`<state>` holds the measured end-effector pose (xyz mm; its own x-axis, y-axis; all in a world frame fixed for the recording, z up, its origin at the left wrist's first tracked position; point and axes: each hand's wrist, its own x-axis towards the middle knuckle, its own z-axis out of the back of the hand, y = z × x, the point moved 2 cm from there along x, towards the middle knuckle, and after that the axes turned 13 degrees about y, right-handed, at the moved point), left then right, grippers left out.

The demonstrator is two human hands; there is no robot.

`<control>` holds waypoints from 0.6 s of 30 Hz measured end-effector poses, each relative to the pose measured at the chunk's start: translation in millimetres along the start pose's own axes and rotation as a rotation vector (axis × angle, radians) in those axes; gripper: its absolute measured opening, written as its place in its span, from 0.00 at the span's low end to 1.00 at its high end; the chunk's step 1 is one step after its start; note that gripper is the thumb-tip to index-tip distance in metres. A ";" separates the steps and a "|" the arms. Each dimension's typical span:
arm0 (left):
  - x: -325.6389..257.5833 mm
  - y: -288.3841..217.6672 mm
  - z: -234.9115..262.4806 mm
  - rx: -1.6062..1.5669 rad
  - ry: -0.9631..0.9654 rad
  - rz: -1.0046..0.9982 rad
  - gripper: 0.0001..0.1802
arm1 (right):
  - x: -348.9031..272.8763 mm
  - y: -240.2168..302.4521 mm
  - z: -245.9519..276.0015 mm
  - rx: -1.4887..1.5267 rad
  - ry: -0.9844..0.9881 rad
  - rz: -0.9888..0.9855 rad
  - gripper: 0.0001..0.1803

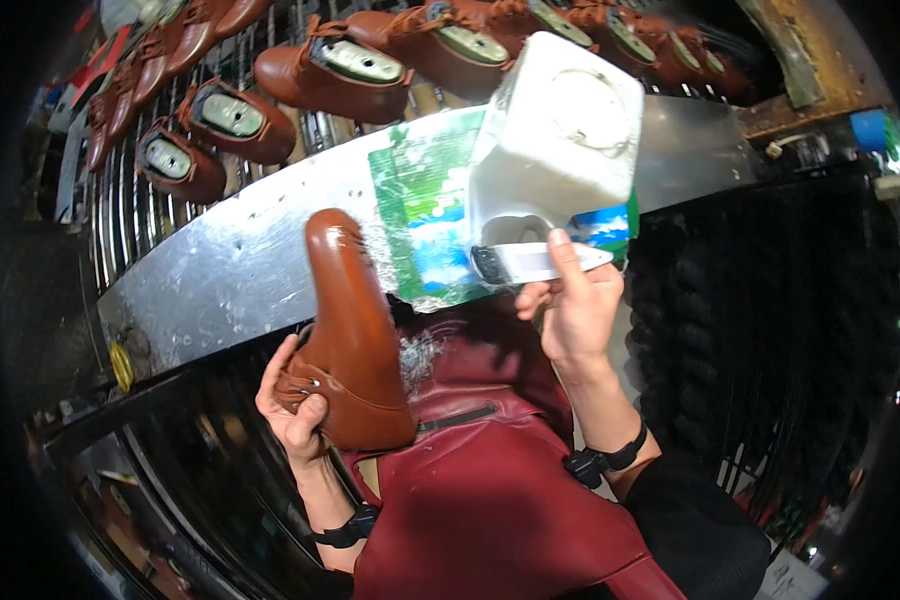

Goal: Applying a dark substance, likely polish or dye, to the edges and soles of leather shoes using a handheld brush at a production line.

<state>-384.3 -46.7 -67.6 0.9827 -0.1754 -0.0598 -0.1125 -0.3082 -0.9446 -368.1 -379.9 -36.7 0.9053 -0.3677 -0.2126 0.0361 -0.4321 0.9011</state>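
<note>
My left hand (298,425) grips a brown leather shoe (355,330) near its heel and ankle end, thumb on the side below an eyelet. The shoe's rounded toe points away from me, over the edge of the metal bench. My right hand (582,310) is closed, thumb on top, on a flat white brush (540,263) with a dark end that looks bristled. The brush lies across the near side of a white plastic container (570,120), close to its open mouth. What is inside the container cannot be made out.
A green and blue printed sheet (425,215) lies beneath the container on the metal bench (220,270). Several brown shoes (335,75) stand on a rack of metal bars behind it. My dark red apron (470,500) covers my lap. A yellow ring (121,366) hangs at the left.
</note>
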 end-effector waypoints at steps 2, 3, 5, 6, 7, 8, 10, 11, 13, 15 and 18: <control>-9.0 -1.7 -0.9 -0.002 0.041 0.023 0.44 | 1.2 16.2 -13.4 0.229 0.079 -0.076 0.15; -12.9 -5.0 -3.4 -0.004 0.054 0.038 0.43 | 2.6 22.5 -23.9 0.307 0.133 -0.101 0.14; -17.4 -12.4 -9.0 0.000 0.055 0.048 0.43 | 8.7 29.3 -44.0 0.327 0.268 -0.103 0.12; -18.3 -14.4 -11.5 -0.014 0.075 0.057 0.43 | 13.5 27.3 -49.2 0.302 0.364 -0.076 0.11; -18.9 -11.8 -10.1 -0.032 0.085 0.059 0.43 | 12.3 30.9 -56.3 0.286 0.396 -0.089 0.09; -17.4 -12.3 -11.2 -0.041 0.087 0.061 0.43 | 7.9 31.3 -58.3 0.228 0.437 -0.041 0.09; -13.5 -13.4 -14.4 -0.071 0.094 0.061 0.42 | -9.4 32.9 -59.6 0.099 0.476 -0.001 0.09; -12.1 -13.4 -15.0 -0.089 0.096 0.059 0.42 | -21.8 32.8 -57.5 0.029 0.477 -0.011 0.09; -8.8 -16.5 -15.7 -0.088 0.092 0.056 0.40 | -44.1 26.7 -52.4 -0.056 0.606 0.101 0.07; -2.7 -14.9 -14.0 -0.117 0.093 0.040 0.38 | -63.8 19.3 -52.3 -0.183 0.695 0.125 0.07; 5.7 -18.3 -7.8 -0.121 0.100 0.030 0.31 | -87.7 13.9 -50.7 -0.254 0.845 0.250 0.07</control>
<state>-377.8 -49.3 -48.1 0.9597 -0.2767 -0.0488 -0.1641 -0.4110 -0.8967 -425.6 -311.9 13.6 0.9039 0.3421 0.2569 -0.2011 -0.1903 0.9609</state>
